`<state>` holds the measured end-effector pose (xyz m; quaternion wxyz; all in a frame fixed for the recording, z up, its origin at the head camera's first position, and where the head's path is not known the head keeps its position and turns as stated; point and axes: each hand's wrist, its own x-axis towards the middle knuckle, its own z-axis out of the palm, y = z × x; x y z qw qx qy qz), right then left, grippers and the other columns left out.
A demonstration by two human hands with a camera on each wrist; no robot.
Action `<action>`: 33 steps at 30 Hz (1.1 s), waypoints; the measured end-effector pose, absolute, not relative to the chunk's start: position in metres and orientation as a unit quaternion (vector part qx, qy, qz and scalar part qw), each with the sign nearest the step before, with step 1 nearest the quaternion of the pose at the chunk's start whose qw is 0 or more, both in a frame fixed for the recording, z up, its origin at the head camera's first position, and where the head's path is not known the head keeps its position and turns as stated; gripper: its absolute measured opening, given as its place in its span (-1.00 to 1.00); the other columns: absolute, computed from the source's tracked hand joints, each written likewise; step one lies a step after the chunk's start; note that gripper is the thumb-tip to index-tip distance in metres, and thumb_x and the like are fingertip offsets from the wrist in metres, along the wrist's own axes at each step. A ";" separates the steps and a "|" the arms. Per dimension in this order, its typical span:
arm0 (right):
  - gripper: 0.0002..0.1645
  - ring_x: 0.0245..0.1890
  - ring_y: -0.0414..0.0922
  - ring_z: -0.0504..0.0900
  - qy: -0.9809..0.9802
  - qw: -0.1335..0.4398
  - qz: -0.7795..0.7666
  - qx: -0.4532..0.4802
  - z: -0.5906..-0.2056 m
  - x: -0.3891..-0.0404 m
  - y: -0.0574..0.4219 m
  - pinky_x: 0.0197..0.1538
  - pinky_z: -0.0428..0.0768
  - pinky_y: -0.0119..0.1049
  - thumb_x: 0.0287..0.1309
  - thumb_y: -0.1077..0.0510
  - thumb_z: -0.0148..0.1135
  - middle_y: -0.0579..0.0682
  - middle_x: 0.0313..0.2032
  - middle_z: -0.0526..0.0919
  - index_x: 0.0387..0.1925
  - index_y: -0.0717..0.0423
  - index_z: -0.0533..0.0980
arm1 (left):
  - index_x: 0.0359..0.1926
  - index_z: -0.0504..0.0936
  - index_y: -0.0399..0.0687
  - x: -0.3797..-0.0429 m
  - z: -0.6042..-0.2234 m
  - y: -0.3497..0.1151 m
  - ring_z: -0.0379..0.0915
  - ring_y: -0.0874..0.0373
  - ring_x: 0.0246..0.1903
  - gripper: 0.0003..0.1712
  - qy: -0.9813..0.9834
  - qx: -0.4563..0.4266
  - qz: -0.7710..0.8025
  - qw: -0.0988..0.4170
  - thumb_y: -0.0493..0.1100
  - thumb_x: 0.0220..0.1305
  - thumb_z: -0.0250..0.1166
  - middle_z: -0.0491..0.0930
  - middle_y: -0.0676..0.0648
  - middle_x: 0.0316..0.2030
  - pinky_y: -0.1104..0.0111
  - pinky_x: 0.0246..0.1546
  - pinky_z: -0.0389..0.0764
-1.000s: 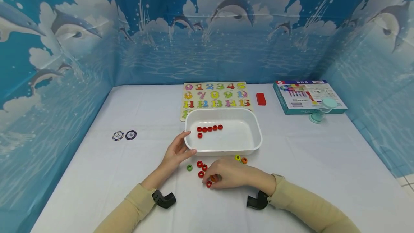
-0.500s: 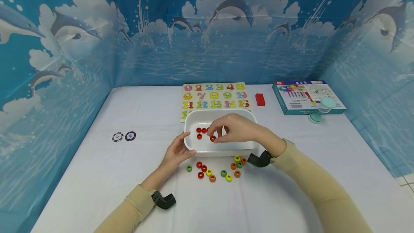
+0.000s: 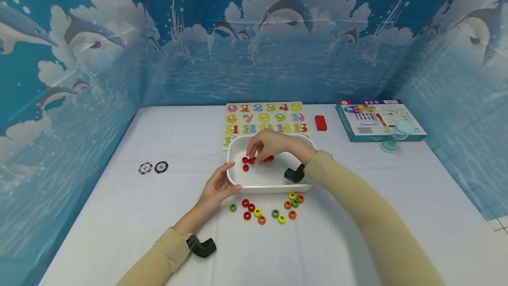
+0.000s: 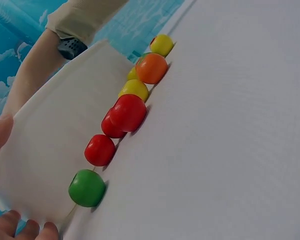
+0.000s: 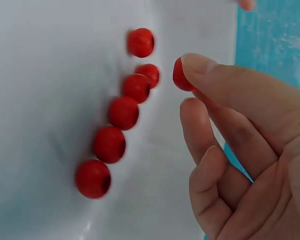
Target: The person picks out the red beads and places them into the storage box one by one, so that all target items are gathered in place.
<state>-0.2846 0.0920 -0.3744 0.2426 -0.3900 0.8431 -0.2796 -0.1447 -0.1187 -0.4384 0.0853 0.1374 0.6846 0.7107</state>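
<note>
A white plastic tray (image 3: 274,187) holds several red beads (image 5: 110,144), most of them in one row with a single bead (image 3: 245,167) apart. Over the tray, my right hand (image 3: 270,143) pinches another red bead (image 5: 181,76) between thumb and fingers, near the end of the row. At the tray's left front corner, my left hand (image 3: 216,187) grips it, thumb on one side and fingers on the other. On the cloth before the tray lie loose beads: red (image 3: 247,216), green (image 3: 233,207), yellow (image 3: 281,219) and orange (image 3: 292,214).
Behind the tray lies a number puzzle board (image 3: 263,118), with a red block (image 3: 320,123) beside it. A boxed toy (image 3: 382,120) and a mint-green object (image 3: 390,142) are at the back right. Two round chips (image 3: 161,167) lie on the left.
My right hand has gone from the loose beads up into the tray, carrying a red bead, then further left toward the row. The left hand has stayed at the tray's corner.
</note>
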 end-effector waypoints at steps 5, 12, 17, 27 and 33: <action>-0.73 -0.41 -0.19 0.55 0.842 0.269 -0.270 -0.383 -0.387 -0.285 0.084 -0.39 0.58 -0.36 -0.11 0.23 0.36 -0.13 -0.34 0.63 -0.27 0.00 0.58 | 0.28 0.13 -0.17 -0.145 -0.437 -0.118 -0.12 0.03 0.29 -0.24 0.682 0.139 0.713 0.084 -0.33 0.08 0.26 -0.15 -0.10 0.35 0.37 0.18 0.19; -0.72 -0.38 -0.23 0.53 0.847 0.256 -0.246 -0.395 -0.397 -0.283 0.079 -0.30 0.55 -0.40 -0.15 0.23 0.38 -0.20 -0.40 0.62 -0.29 0.00 0.58 | 0.28 0.11 -0.19 -0.145 -0.438 -0.118 -0.12 -0.01 0.29 -0.24 0.681 0.137 0.714 0.088 -0.33 0.09 0.26 -0.16 -0.11 0.35 0.36 0.17 0.20; -0.71 -0.37 -0.24 0.53 0.845 0.250 -0.245 -0.405 -0.398 -0.282 0.078 -0.27 0.55 -0.40 -0.15 0.22 0.38 -0.21 -0.39 0.63 -0.28 0.00 0.58 | 0.28 0.12 -0.17 -0.145 -0.438 -0.119 -0.09 0.00 0.28 -0.24 0.683 0.134 0.712 0.086 -0.32 0.08 0.26 -0.15 -0.10 0.35 0.38 0.15 0.23; -0.69 -0.38 -0.23 0.52 0.838 0.195 -0.285 -0.423 -0.350 -0.259 0.102 -0.41 0.58 -0.35 -0.08 0.13 0.35 -0.17 -0.27 0.61 -0.20 -0.01 0.58 | 0.28 0.11 -0.18 -0.144 -0.438 -0.118 -0.09 0.03 0.28 -0.23 0.686 0.133 0.710 0.086 -0.30 0.08 0.27 -0.14 -0.10 0.34 0.36 0.17 0.21; -0.69 -0.42 -0.30 0.52 0.816 0.151 -0.322 -0.456 -0.334 -0.214 0.115 -0.42 0.56 -0.36 -0.09 0.04 0.35 -0.25 -0.27 0.61 -0.20 -0.13 0.58 | 0.28 0.12 -0.18 -0.144 -0.438 -0.118 -0.11 0.02 0.29 -0.24 0.685 0.140 0.710 0.080 -0.32 0.08 0.26 -0.12 -0.11 0.34 0.35 0.19 0.17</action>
